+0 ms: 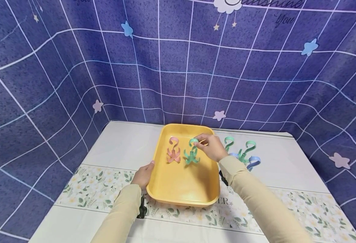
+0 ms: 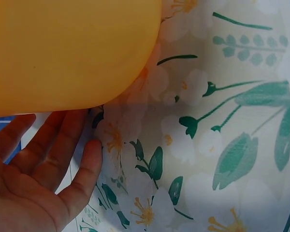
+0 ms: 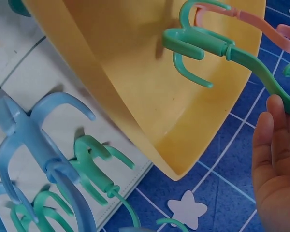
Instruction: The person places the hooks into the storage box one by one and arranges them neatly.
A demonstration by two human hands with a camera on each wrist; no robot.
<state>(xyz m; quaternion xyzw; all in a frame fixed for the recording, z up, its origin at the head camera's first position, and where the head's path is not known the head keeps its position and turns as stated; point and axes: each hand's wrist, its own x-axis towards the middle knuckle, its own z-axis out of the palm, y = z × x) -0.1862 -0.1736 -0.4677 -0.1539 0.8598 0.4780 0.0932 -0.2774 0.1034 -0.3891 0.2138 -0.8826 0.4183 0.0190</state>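
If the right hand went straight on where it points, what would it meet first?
Beyond the green hook in the right hand, probably the pink hook, though depth is unclear.

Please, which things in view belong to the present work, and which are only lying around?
In the work: yellow tray; pink hook inside it; green hook gripped by the right hand; probably the blue hooks and other green hooks beside the tray.

Surroundings only: floral table cover; starry blue curtain.
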